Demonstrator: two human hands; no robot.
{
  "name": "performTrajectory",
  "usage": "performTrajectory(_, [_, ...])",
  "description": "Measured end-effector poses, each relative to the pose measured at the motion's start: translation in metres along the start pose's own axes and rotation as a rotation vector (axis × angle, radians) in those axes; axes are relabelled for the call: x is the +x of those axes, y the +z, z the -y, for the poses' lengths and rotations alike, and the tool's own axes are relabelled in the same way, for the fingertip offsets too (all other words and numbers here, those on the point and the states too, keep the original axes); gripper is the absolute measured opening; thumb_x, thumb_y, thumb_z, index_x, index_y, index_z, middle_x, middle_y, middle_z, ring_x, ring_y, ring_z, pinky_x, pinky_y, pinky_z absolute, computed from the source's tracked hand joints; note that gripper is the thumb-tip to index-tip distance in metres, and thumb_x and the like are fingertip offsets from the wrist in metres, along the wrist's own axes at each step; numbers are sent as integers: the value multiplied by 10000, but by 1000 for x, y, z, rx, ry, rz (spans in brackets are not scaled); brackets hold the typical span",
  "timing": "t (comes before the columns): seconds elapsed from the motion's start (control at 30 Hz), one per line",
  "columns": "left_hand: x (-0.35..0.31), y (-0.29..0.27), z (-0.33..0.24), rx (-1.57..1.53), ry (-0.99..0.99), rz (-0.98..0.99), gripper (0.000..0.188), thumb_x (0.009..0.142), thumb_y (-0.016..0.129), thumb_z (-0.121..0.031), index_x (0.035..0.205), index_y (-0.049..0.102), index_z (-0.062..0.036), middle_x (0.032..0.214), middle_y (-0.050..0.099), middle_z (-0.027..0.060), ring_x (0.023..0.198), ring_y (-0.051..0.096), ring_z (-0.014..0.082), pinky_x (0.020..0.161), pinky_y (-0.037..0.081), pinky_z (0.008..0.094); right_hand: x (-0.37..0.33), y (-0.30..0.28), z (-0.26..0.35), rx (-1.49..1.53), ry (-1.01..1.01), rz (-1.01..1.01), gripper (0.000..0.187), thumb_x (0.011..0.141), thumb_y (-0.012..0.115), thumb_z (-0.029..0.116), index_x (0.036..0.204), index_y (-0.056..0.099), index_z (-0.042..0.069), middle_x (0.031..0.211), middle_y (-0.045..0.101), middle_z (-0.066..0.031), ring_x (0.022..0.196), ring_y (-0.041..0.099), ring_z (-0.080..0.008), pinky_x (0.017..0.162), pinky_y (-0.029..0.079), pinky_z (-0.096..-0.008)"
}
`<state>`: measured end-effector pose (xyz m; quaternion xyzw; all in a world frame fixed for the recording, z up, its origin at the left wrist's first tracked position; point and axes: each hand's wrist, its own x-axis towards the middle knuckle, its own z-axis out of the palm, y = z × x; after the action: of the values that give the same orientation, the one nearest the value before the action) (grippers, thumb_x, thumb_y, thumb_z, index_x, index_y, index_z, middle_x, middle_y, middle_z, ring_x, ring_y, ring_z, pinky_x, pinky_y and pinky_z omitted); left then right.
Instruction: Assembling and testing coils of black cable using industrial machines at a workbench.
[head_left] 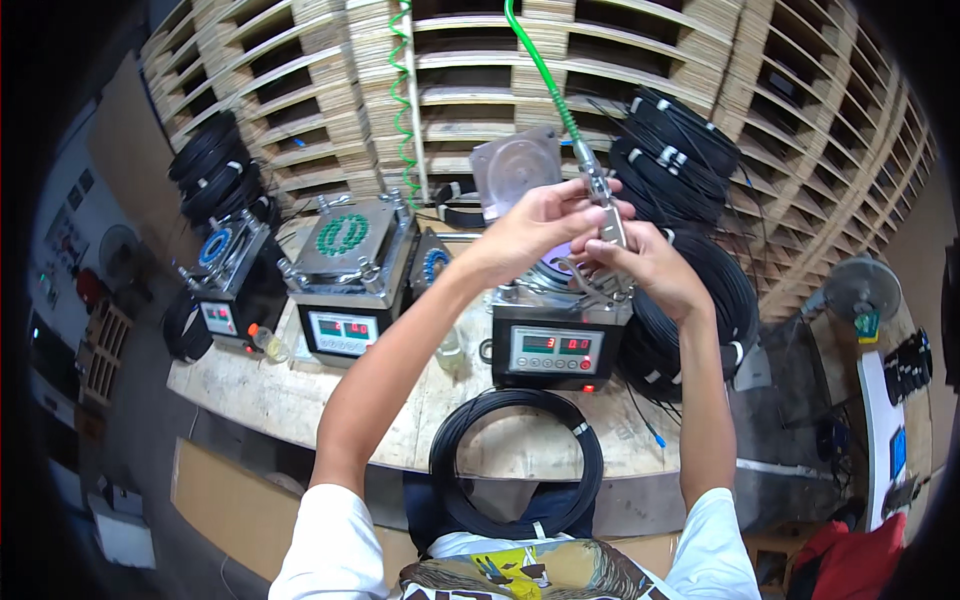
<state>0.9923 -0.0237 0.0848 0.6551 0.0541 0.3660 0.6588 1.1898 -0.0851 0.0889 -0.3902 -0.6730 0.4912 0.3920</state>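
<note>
My left hand (553,228) and my right hand (650,268) meet over the right-hand polishing machine (560,345). Both sets of fingers are closed around a grey metal air gun (613,228) at the end of a green air hose (545,75). The left fingers are by its upper end near the hose coupling; the right fingers grip lower down. Partly hidden under my hands is the machine's top, with a purple disc (556,262) and thin cables. A clear square cover (517,170) stands up behind it. Nearer me lies a black cable coil (445,440) over the table's front edge.
Two more machines, one with a green ring (342,235) and one with a blue ring (215,247), stand to the left. Black cable coils (675,160) are stacked at the back right. A small jar (451,350) sits between machines. Wooden pallets (470,80) rise behind.
</note>
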Motion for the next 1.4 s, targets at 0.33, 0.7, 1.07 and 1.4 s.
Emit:
performTrajectory(0.33, [-31,-68,-107,420,-31,-435,281,982,666,-198,1209,648,-32,1109,740,112,1022,721,196,934,591,364,-3,-2,-10,-113,-55,-137,286,990,649,197,1193,686,-1,975,706,-45,805,588,-46,704,458,-193])
performTrajectory(0.7, [33,-346,-87,864,-174,-1025,251,843,786,-153,1061,736,-39,952,749,83,885,709,202,812,553,365,-21,-29,-53,-231,37,-332,191,980,634,109,1100,720,-12,781,609,38,646,497,-31,578,399,-214])
performTrajectory(1.07, [60,-441,-33,983,-173,-1363,192,747,818,-100,892,726,-15,787,680,76,657,613,164,566,492,367,-30,-27,-60,-125,38,-384,182,983,619,70,1075,723,-47,821,599,-17,676,550,-67,614,445,-218])
performTrajectory(1.4, [40,-397,-16,963,-214,-1178,505,727,790,-134,1211,695,-23,1130,726,189,1039,704,274,897,538,371,-33,-27,-70,-152,50,-404,201,1001,602,118,1068,717,-33,807,624,-1,676,543,-51,614,445,-205])
